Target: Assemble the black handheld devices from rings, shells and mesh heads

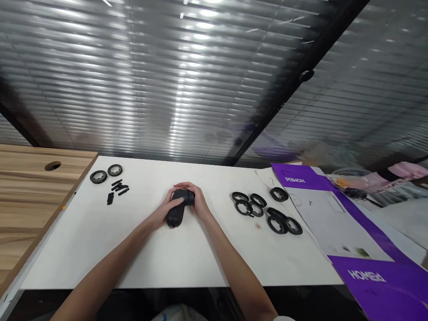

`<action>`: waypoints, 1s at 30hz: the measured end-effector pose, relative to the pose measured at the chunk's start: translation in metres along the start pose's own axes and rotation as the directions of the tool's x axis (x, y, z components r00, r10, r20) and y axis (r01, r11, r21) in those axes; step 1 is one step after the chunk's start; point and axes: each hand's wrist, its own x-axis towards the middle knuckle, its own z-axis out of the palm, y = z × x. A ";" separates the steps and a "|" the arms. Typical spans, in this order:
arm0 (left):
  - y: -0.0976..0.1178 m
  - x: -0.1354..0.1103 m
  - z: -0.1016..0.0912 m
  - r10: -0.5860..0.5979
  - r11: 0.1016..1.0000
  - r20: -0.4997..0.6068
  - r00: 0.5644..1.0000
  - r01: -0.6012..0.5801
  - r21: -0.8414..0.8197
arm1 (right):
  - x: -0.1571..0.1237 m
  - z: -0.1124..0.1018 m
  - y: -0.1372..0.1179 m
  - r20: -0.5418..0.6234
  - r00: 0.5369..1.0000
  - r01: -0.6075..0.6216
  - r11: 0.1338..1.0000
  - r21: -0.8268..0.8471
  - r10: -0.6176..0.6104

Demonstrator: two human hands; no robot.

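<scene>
The left hand (163,210) and right hand (200,201) wrap closed fingers around a black housing (174,217) on the table, with black rings (239,193) to the right.

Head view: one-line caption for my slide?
Left hand and right hand hold a black part on a white table beside black rings.

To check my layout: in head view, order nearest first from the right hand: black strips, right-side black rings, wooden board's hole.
Right hand:
1. Black rings, right
2. Black strips, left
3. Wooden board's hole, far left
</scene>
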 end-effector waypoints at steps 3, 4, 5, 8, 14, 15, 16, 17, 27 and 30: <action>0.000 0.000 0.000 0.012 1.000 -0.013 1.000 -0.012 -0.013 | -0.001 0.001 0.001 -0.002 1.000 0.001 0.999 -0.054 -0.001; 0.000 0.000 0.001 0.003 1.000 -0.019 1.000 -0.003 -0.025 | -0.001 0.001 0.002 -0.013 1.000 0.003 0.998 -0.055 -0.004; 0.000 0.000 0.002 -0.007 0.999 -0.024 1.000 0.006 -0.037 | -0.001 0.002 0.002 -0.028 1.000 0.005 0.999 -0.048 -0.006; -0.001 -0.001 0.004 -0.034 0.999 -0.034 0.999 0.033 -0.040 | -0.003 0.005 0.007 -0.058 0.998 0.001 1.000 -0.021 -0.003; -0.006 -0.002 0.006 -0.027 1.000 -0.116 0.993 0.026 -0.007 | -0.002 0.014 0.016 -0.103 0.994 0.023 0.999 -0.035 -0.027; -0.008 -0.002 0.006 -0.016 1.000 -0.136 0.991 0.015 -0.012 | -0.001 0.016 0.016 -0.112 0.993 0.032 0.998 -0.045 -0.037; -0.009 -0.002 0.007 -0.003 1.000 -0.155 0.988 0.000 -0.023 | -0.001 0.018 0.016 -0.118 0.992 0.040 0.998 -0.057 -0.047; -0.011 -0.001 0.007 0.010 0.999 -0.174 0.985 -0.018 -0.040 | -0.001 0.019 0.015 -0.122 0.991 0.048 0.996 -0.069 -0.056; -0.016 -0.003 0.011 -0.003 0.987 -0.260 0.966 -0.038 -0.154 | -0.008 0.024 0.012 -0.159 0.981 0.083 0.980 -0.181 -0.112; -0.013 -0.004 0.013 0.029 0.985 -0.276 0.961 -0.075 -0.158 | -0.008 0.023 0.018 -0.167 0.980 0.081 0.981 -0.173 -0.111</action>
